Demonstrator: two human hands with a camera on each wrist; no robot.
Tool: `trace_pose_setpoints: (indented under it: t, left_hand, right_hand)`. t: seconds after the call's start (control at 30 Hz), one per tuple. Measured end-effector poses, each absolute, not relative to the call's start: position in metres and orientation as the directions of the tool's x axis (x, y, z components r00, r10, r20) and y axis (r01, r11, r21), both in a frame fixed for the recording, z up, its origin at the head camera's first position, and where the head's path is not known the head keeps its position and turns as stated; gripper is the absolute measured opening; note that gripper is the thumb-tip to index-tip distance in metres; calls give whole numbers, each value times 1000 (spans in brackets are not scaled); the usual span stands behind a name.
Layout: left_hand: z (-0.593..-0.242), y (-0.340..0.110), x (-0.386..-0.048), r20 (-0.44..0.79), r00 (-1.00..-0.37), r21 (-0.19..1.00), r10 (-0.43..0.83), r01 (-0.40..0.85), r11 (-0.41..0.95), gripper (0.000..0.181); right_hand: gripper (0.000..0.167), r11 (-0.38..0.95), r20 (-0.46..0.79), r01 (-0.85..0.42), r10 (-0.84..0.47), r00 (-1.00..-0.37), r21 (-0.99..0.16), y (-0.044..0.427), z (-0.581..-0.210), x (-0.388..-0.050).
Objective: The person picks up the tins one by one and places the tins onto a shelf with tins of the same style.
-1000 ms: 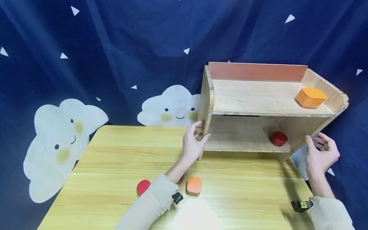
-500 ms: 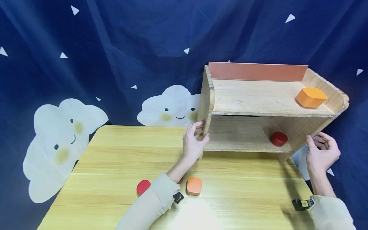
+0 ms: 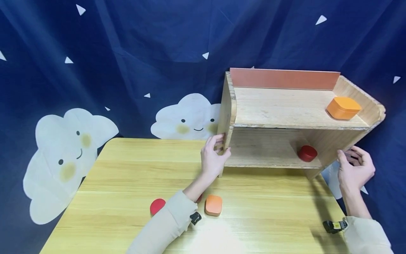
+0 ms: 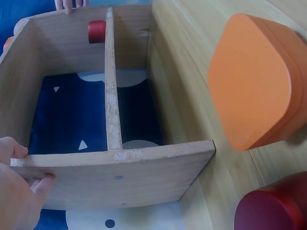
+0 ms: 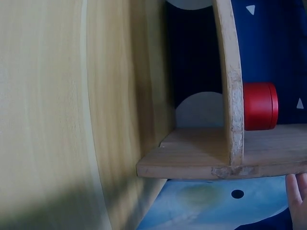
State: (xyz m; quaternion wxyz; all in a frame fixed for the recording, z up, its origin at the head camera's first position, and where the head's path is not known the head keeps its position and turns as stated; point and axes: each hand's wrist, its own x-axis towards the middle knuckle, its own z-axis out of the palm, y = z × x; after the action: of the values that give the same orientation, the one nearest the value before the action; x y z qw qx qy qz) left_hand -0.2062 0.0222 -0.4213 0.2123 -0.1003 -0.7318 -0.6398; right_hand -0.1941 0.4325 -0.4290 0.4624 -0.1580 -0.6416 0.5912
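A small two-tier wooden shelf (image 3: 282,107) stands on the table with a reddish-brown back strip. At its left side panel, my left hand (image 3: 211,158) grips the panel, thumb near the front edge and fingers along the outer face. My right hand (image 3: 355,173) holds the right panel from outside, fingers bent and thumb at its front edge; the right wrist view shows only its fingertips (image 5: 296,189). An orange rounded-square lidded box (image 3: 343,108) sits on the upper tier at right. On the lower tier, near the right panel, rests a round red lidded tin (image 5: 260,106).
On the wooden table (image 3: 127,176) are another orange rounded-square box (image 3: 214,205) and a red round tin (image 3: 157,206), partly covered by the left sleeve. A further red thing (image 3: 199,198) shows behind the left forearm. A dark blue curtain (image 3: 174,46) with clouds hangs behind.
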Motion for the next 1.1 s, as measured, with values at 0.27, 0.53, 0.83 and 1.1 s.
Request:
trace_pose_setpoints:
  t: [0.27, 0.53, 0.83, 1.1]
  left_hand:
    - [-422, 25, -207, 432, -891, 897, -143, 408, 168, 46]
    - [-421, 25, -205, 435, -889, 895, -145, 408, 179, 46]
    - [-423, 25, -207, 447, -884, 890, -135, 424, 171, 47]
    - [-423, 24, -207, 442, -887, 892, -133, 420, 167, 45]
  right_hand:
    - [33, 216, 404, -379, 738, -541, -900, 438, -432, -196]
    - [33, 152, 404, -441, 724, -559, -884, 440, -434, -198]
    - [33, 128, 409, -463, 703, -582, -877, 443, -436, -198]
    - [35, 72, 382, -482, 715, -585, -873, 445, -434, -196]
